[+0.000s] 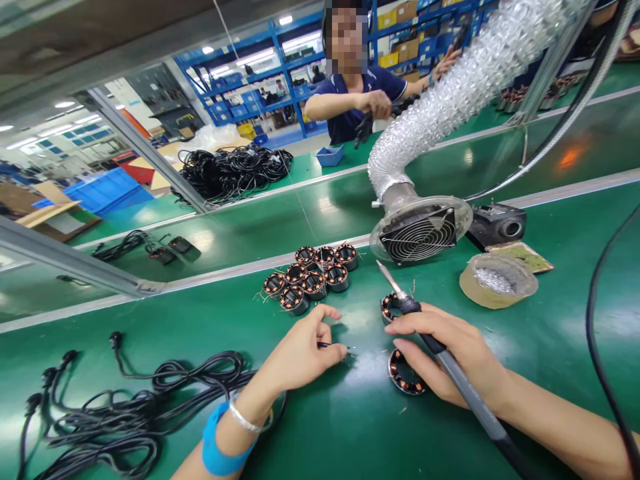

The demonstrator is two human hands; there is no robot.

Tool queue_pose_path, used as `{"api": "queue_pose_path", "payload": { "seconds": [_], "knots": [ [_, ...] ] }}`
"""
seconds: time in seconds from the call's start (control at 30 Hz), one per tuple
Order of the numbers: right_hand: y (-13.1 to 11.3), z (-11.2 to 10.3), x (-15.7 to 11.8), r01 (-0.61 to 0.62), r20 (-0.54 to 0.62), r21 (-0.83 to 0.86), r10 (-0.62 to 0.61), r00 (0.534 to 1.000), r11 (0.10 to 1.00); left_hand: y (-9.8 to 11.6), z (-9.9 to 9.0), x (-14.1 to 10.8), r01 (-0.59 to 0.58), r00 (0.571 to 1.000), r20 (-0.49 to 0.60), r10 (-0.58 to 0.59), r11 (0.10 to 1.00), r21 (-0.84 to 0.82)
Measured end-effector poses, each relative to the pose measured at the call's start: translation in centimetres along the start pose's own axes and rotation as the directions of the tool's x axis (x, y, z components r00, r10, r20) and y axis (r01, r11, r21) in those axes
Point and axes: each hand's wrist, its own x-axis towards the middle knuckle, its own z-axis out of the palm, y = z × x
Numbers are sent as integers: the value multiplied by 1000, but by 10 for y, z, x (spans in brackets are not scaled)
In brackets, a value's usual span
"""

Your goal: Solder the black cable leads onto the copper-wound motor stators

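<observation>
My right hand (pixel 463 353) is closed around a soldering iron (pixel 467 393), whose metal tip points up and left below the fan. Just beneath its fingers lies a copper-wound stator ring (pixel 406 381), partly covered by the hand. A second stator (pixel 389 309) sits behind the iron's tip section. Over the bench's middle, my left hand (pixel 305 350) pinches a thin black cable (pixel 327 345) between thumb and fingers, its end sticking out toward the right. Several more stators (pixel 313 284) with loose wire ends stand grouped beyond the left hand.
Coiled black power cords (pixel 165 407) spread across the left bench. A fume-extraction fan (pixel 420 237) hangs from a silver hose (pixel 450 107). Right of it are an iron stand (pixel 500 223) and a round tub (pixel 497 283). Across the conveyor (pixel 280 217), a person (pixel 350 100) handles black cables.
</observation>
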Motion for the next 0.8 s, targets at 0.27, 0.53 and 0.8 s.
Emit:
{"api": "queue_pose_path", "payload": {
  "seconds": [0.27, 0.53, 0.8],
  "knots": [
    [0, 2, 1, 23, -8, 18, -23, 1000, 1000, -1, 22, 13, -7, 993, -115, 17, 997, 83],
    [-18, 23, 3, 104, 37, 66, -107, 994, 992, 31, 48, -21, -199, 976, -62, 210, 968, 153],
    [-19, 24, 3, 106, 72, -70, -101, 992, 992, 26, 52, -22, -282, 946, -86, 312, 927, 249]
  ]
}}
